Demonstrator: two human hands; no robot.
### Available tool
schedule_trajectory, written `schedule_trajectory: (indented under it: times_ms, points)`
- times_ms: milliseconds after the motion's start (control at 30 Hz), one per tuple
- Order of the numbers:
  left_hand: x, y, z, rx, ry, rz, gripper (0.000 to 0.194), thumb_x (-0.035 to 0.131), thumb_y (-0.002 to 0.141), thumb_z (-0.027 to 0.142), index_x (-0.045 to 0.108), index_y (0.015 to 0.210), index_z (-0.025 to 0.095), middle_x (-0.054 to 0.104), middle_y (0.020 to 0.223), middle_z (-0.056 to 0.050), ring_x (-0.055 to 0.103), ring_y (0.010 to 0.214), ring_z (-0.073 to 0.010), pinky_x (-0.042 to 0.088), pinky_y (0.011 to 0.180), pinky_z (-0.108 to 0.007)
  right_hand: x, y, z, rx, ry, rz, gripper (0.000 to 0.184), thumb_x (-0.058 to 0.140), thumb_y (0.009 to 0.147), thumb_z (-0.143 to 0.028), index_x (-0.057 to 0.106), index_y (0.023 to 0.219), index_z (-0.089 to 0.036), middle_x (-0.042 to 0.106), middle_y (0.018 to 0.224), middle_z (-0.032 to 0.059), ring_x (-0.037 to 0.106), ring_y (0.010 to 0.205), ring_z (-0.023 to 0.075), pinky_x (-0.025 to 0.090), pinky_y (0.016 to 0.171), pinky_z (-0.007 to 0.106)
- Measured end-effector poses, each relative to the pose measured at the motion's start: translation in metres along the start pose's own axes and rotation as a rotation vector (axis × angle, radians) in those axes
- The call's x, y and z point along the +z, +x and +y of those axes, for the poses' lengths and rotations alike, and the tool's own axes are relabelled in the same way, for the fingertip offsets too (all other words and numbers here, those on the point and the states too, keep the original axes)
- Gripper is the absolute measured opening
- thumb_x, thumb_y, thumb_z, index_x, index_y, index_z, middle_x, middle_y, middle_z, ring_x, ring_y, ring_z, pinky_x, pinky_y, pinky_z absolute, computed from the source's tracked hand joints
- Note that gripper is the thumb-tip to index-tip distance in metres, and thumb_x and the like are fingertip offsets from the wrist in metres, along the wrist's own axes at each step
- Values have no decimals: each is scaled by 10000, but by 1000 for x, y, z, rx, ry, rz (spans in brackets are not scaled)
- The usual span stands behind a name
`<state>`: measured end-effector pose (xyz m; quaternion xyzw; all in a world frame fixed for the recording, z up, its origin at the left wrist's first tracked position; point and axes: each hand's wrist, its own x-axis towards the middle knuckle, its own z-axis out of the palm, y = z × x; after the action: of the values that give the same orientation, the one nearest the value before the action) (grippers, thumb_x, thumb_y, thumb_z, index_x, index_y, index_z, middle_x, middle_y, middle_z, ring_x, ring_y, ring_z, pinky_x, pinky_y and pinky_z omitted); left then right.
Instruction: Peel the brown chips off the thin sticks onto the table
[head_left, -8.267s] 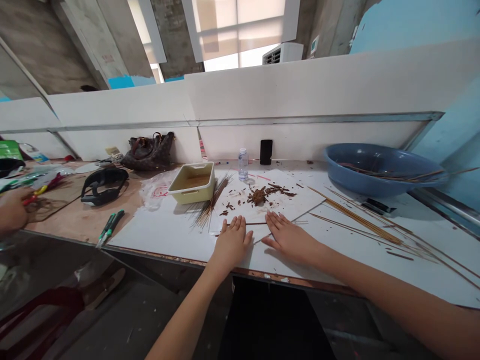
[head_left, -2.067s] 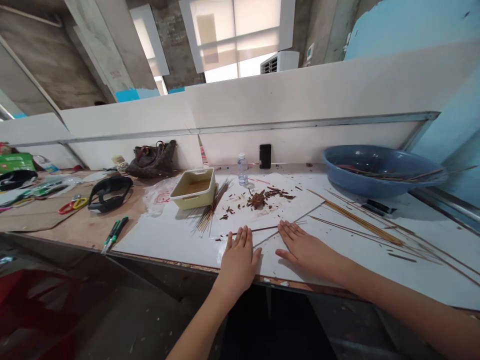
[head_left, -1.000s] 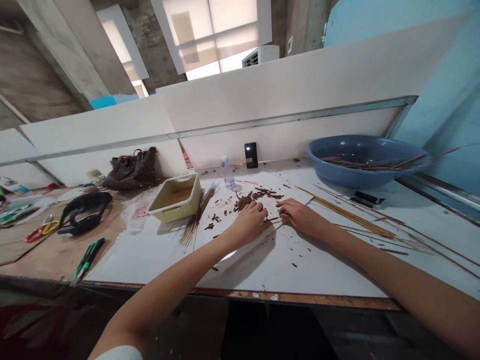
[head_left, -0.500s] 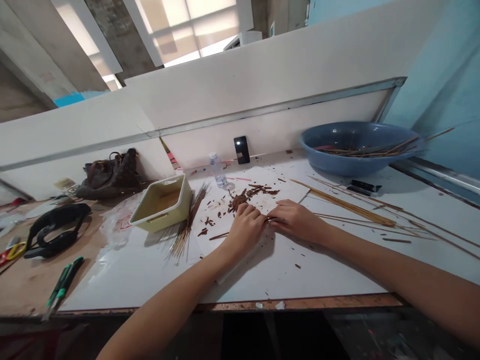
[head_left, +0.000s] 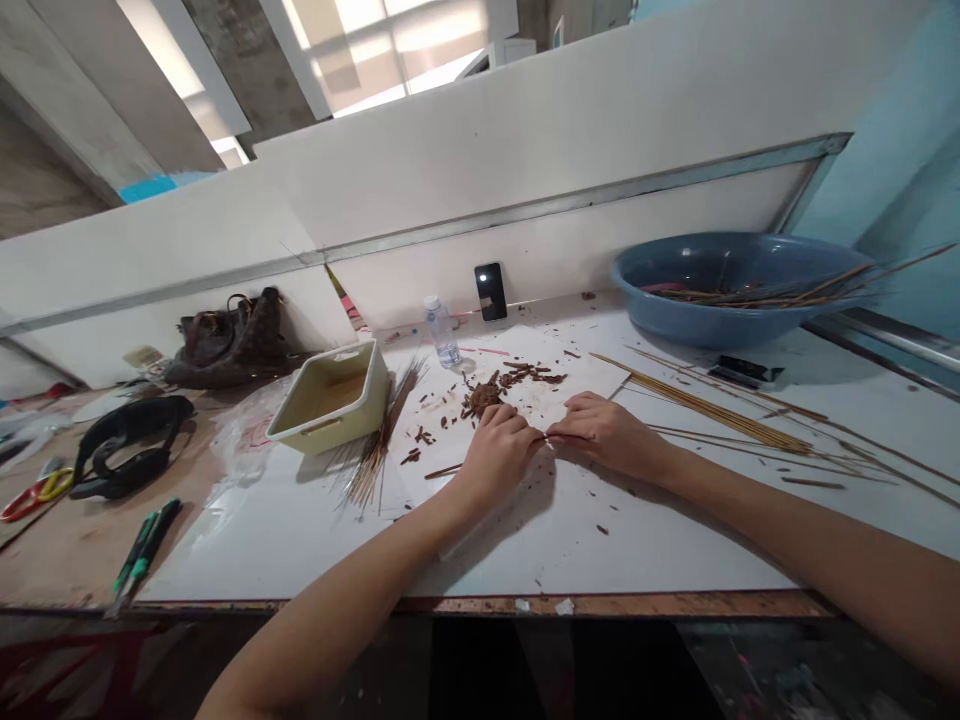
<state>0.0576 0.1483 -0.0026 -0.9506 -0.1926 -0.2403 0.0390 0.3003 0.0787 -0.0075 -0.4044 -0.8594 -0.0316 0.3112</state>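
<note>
My left hand (head_left: pixel 501 450) is closed, with thumb and fingers pinched together above the white sheet. Close on its right is my right hand (head_left: pixel 606 435), also closed in a pinch. Between their fingertips is a thin brown stick (head_left: pixel 547 437), mostly covered by the fingers. Just beyond my left hand sits a crumbly brown lump (head_left: pixel 484 399), with broken brown pieces (head_left: pixel 529 374) scattered around it. A short brown stick (head_left: pixel 444 471) lies left of my left wrist. Past my right hand lies a bundle of thin yellowish-brown sticks (head_left: pixel 720 412).
At left are a yellow-green bin (head_left: pixel 330 432), fine sticks (head_left: pixel 386 435), a black headset-like strap (head_left: pixel 131 445), cutters (head_left: pixel 142 550), scissors (head_left: pixel 37 493) and a handbag (head_left: pixel 229 345). A bottle (head_left: pixel 442 335) and phone (head_left: pixel 491 292) stand behind; a blue basin (head_left: pixel 697 318) holds sticks at right.
The view has shifted slightly, so the scene sits a little further right. Both hands stay together in their pinch; less of the stick shows between them now.
</note>
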Motion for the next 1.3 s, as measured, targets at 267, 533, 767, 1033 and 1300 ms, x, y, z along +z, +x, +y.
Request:
schedule_trajectory:
  times_ms: [267, 533, 767, 1033, 1300]
  points:
    - [1, -1, -4, -35, 73, 41, 205, 660, 1115, 256, 815, 994, 196, 774, 911, -58, 633, 982, -265, 505, 964, -434, -34, -11, 45, -26, -24, 18, 264, 580, 1135, -294, 842, 1103, -271, 817, 932, 69, 700, 903, 267, 583, 837, 424]
    - [6, -6, -11, -64, 26, 20, 223, 645, 1115, 235, 837, 1004, 212, 791, 928, -58, 639, 1000, -263, 499, 1028, -439, -53, -25, 77, 235, -64, 242, 276, 612, 1115, -455, 859, 1138, -334, 833, 973, 67, 733, 902, 324, 614, 882, 521]
    - [4, -4, -9, -65, 1, -1, 204, 674, 1106, 258, 847, 1011, 210, 808, 936, -58, 659, 1002, -261, 511, 1021, -440, -33, -22, 70, 275, -93, 178, 369, 549, 1126, -510, 841, 1212, -302, 851, 1035, 98, 768, 957, 342, 636, 934, 559]
    - [3, -5, -11, -102, 36, 1, 236, 650, 1109, 255, 844, 980, 213, 798, 933, -73, 671, 1026, -264, 518, 1032, -436, -20, -23, 63, 277, -82, 195, 392, 577, 1120, -522, 747, 1374, -277, 836, 1226, 123, 804, 1056, 347, 645, 985, 532]
    - [1, -4, -11, -131, 40, -44, 242, 647, 1108, 276, 837, 977, 206, 799, 966, -92, 674, 1036, -271, 535, 1010, -426, -24, -16, 48, 217, -38, 137, 274, 585, 1124, -432, 796, 1059, -268, 843, 1005, 85, 792, 933, 306, 627, 878, 468]
